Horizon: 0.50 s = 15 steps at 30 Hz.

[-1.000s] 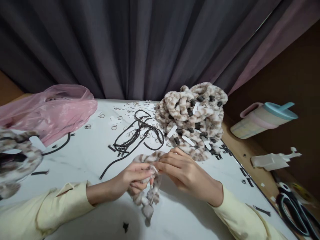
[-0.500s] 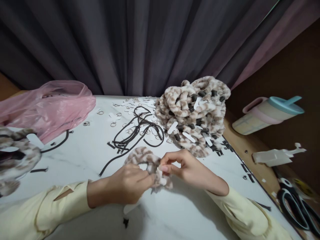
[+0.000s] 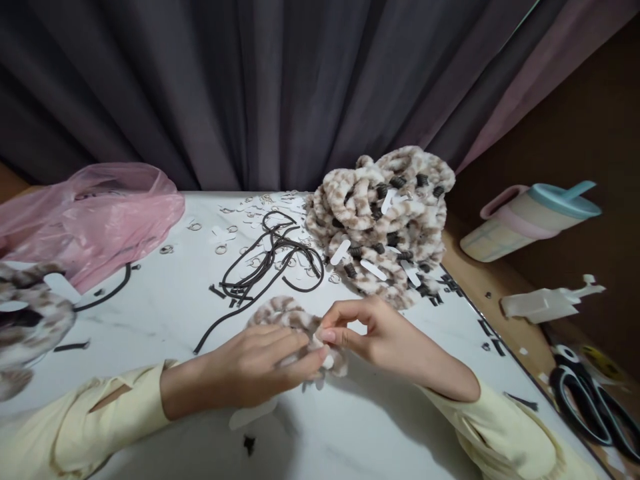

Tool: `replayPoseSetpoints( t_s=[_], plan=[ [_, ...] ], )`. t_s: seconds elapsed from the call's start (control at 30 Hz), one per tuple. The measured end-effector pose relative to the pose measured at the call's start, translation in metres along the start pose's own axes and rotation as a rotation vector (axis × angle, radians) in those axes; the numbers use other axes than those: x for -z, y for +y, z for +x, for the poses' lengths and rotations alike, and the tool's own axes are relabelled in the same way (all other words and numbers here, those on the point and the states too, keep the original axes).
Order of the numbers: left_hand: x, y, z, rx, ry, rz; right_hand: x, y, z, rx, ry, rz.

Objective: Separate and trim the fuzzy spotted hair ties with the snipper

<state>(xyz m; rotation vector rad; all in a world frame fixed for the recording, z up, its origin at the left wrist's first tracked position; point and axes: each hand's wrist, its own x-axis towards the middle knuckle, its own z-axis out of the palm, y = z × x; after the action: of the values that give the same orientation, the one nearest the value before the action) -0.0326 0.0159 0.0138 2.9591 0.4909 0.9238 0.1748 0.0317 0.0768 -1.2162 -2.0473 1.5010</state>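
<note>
A ring of fluffy cream-and-brown plush [image 3: 285, 310] rests on the white table, partly hidden under my hands. Across its near side stretches my left hand [image 3: 265, 363], palm down with fingers extended, the index fingertip close to my right fingertips. Its thumb is hidden. My right hand [image 3: 373, 337] pinches a small whitish bit [image 3: 320, 335] between thumb and index finger, at the right side of the plush; I cannot tell whether the bit is fur or part of a tag. From beneath my left palm pokes a white strip [image 3: 250, 415].
Dark cord [image 3: 270, 260] lies coiled behind, among scattered metal rings. A plush pile [image 3: 390, 227] with white tags stands at back right. A pink bag [image 3: 110, 213] is left. Right are a tumbler [image 3: 530, 223], a white bottle [image 3: 550, 300] and scissors [image 3: 587, 407].
The plush ring was turned and lowered flatter onto the table. My left hand went from pinching to stretched out, and my right fingers closed in a pinch. A white strip appeared below my left hand.
</note>
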Motion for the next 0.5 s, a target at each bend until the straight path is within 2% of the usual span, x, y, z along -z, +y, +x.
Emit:
replayPoseSetpoints(
  t_s=[0.1, 0.27, 0.5],
  plan=[
    [0.002, 0.002, 0.002, 0.025, -0.081, -0.017, -0.002, 0.0, -0.003, 0.017, 0.026, -0.06],
    [0.007, 0.007, 0.005, -0.005, -0.028, -0.013, -0.008, 0.0, -0.005, 0.055, 0.07, -0.104],
    [0.009, 0.012, -0.001, -0.202, 0.024, 0.156, -0.015, 0.004, 0.004, -0.206, 0.021, 0.158]
  ],
)
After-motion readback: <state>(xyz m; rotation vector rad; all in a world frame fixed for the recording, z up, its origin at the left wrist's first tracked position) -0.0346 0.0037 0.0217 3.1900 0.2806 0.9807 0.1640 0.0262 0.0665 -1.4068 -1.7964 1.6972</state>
